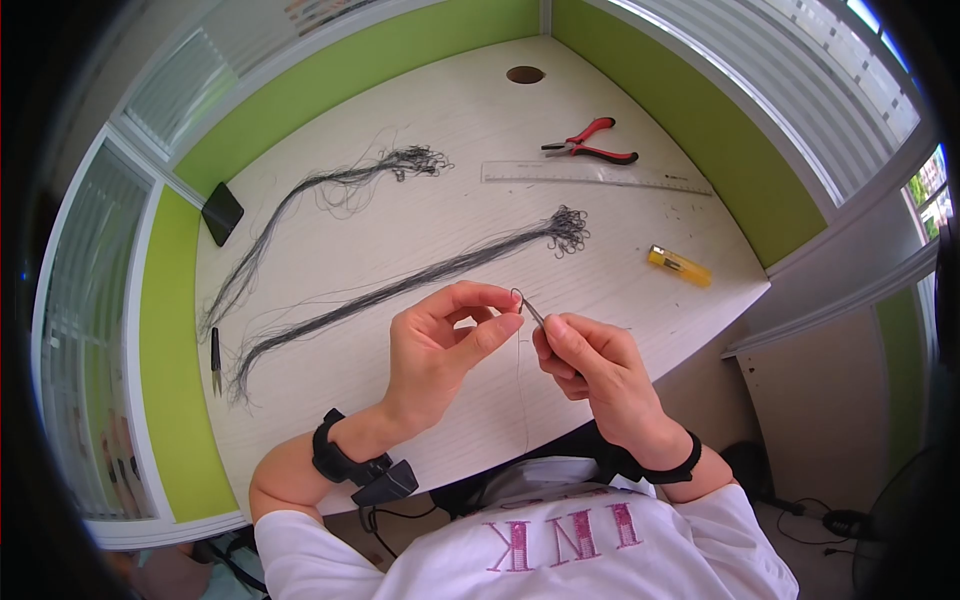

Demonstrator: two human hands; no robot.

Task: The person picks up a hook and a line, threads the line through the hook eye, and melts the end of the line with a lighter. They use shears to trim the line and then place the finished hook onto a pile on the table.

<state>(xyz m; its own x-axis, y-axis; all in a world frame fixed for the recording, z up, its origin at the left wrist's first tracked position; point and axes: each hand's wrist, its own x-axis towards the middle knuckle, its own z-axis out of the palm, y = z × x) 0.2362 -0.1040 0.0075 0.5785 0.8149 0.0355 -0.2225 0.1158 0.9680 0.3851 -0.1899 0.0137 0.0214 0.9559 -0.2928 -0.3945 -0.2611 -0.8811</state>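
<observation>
My left hand (435, 345) pinches a small dark fish hook (516, 294) between thumb and forefinger. A thin line (519, 365) hangs down from it toward the desk's front edge. My right hand (600, 375) is closed around metal tweezers (534, 311), whose tips meet the hook at my left fingertips; whether they grip it or the line is too small to tell. Beyond my hands lies a bundle of hooks (568, 232) with long dark lines (420, 283) trailing left. Farther back is a second, looser bundle of hooks (415, 160).
Red-and-black pliers (590, 148) lie behind a clear ruler (590, 177) at the back right. A yellow lighter (680, 266) rests near the right edge. At the left are a black-handled pointed tool (216, 358) and a dark flat object (222, 213). Green partitions (370, 80) border the desk.
</observation>
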